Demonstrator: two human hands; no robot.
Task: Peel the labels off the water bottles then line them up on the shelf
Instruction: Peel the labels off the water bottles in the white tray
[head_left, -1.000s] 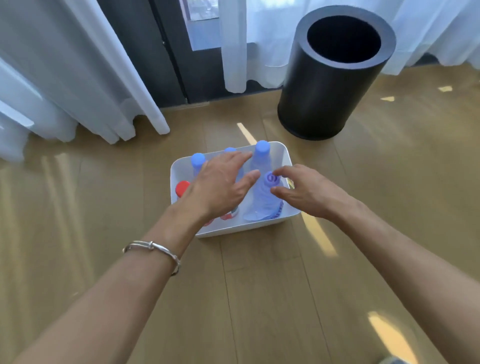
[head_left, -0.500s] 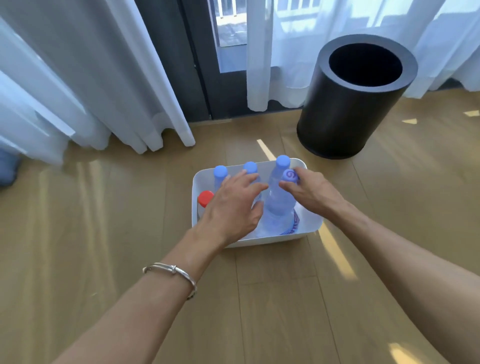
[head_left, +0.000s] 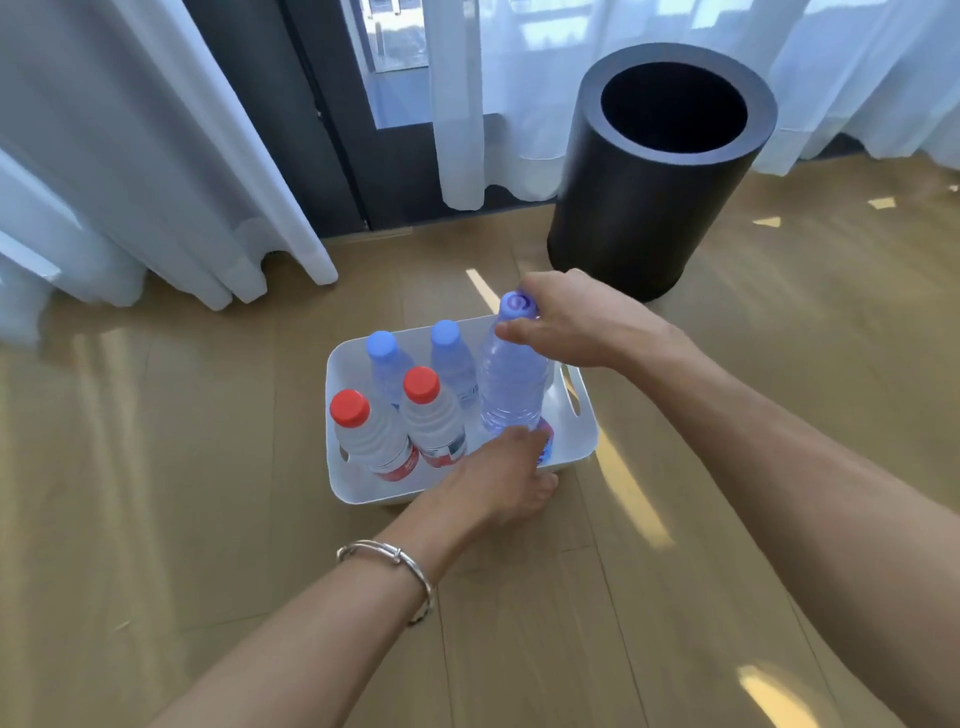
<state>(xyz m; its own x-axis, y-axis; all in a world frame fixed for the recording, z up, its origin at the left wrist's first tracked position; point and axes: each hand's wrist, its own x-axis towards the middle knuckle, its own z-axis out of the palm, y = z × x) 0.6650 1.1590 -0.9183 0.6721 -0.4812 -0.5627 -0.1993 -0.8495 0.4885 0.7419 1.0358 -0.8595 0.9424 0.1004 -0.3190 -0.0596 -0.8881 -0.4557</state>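
A white bin (head_left: 582, 439) on the wooden floor holds several water bottles. Two red-capped bottles (head_left: 371, 436) (head_left: 431, 415) stand at its front left, two blue-capped ones (head_left: 387, 364) (head_left: 452, 358) behind them. My right hand (head_left: 566, 322) grips the neck of a taller purple-capped bottle (head_left: 511, 384), which is raised above the bin's right side. My left hand (head_left: 501, 473) reaches to the base of that bottle at the bin's front rim, fingers against its lower label; how they close there is hidden.
A black cylindrical waste bin (head_left: 660, 171) stands open just behind and right of the white bin. White curtains (head_left: 156, 156) and a dark window frame (head_left: 322, 119) line the back. Wooden floor (head_left: 519, 623) spreads all around.
My right hand has lifted the purple-capped bottle up out of the bin. My left hand dropped from over the bottle tops to the lifted bottle's base, uncovering the red-capped bottles.
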